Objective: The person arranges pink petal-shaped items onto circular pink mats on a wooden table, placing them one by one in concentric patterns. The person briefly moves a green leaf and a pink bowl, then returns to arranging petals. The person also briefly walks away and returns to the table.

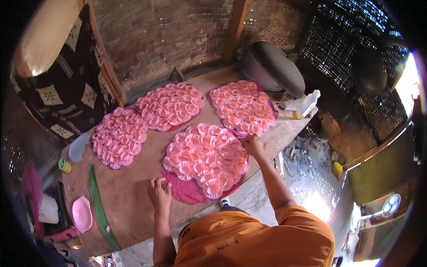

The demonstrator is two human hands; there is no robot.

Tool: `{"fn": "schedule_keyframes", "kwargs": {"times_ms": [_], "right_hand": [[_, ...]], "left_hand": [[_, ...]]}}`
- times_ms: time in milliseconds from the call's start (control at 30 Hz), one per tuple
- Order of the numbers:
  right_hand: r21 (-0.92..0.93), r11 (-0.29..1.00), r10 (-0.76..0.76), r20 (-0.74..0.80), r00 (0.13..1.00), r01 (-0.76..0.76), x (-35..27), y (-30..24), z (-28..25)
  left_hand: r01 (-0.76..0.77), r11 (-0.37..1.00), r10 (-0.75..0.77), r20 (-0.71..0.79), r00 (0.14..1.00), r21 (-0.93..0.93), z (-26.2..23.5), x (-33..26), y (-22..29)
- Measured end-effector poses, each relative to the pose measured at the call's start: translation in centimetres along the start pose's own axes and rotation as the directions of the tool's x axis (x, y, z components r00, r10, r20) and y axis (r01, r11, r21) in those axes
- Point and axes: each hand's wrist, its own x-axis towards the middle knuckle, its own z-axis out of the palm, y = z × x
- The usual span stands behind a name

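A round magenta cloth mat [180, 189] lies at the table's front edge, mostly covered with small pink fluted cup-shaped pieces [207, 155]. Its near-left part is bare. Beside that bare part is my left hand [159, 192], its fingers loosely bent and apart, holding nothing. At the far right rim of the same mat, my right hand [254, 146] has its fingers pinched together; what they grip, if anything, is hidden. Three more mats bear similar pink pieces: one at the left [119, 138], one at the back [170, 107] and one at the back right [242, 108].
The wooden table [133, 196] also holds a green leaf strip [98, 207], a pink dish [82, 214], a small green-and-yellow container [65, 165], a large dark pot [271, 69] and a white bottle [308, 104]. A woven wall [164, 40] stands behind.
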Motion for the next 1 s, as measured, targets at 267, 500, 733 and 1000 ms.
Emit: {"fn": "schedule_keyframes", "kwargs": {"times_ms": [267, 500, 733, 1000], "right_hand": [[-0.034, 0.993, 0.118, 0.150, 0.982, -0.114, 0.9, -1.2, -0.5], [0.194, 0.980, -0.050, 0.064, 0.997, 0.037, 7.5, 4.1, -4.6], [0.079, 0.992, 0.115, -0.300, 0.947, -0.095, 15.5, 14.1, -6.6], [0.081, 0.994, -0.054, -0.161, 0.985, 0.068, 25.3, 14.3, -7.4]], "left_hand": [[0.052, 0.996, -0.055, -0.031, 0.998, -0.074, 1.4, 0.6, -0.8], [0.113, 0.917, -0.161, -0.095, 0.982, -0.382, 0.8, 0.2, -0.3], [0.080, 0.845, -0.126, -0.053, 0.991, -0.529, -0.5, 9.1, 5.6], [-0.323, 0.911, 0.358, 0.100, 0.928, -0.256, 12.5, 31.1, 16.6]]}}
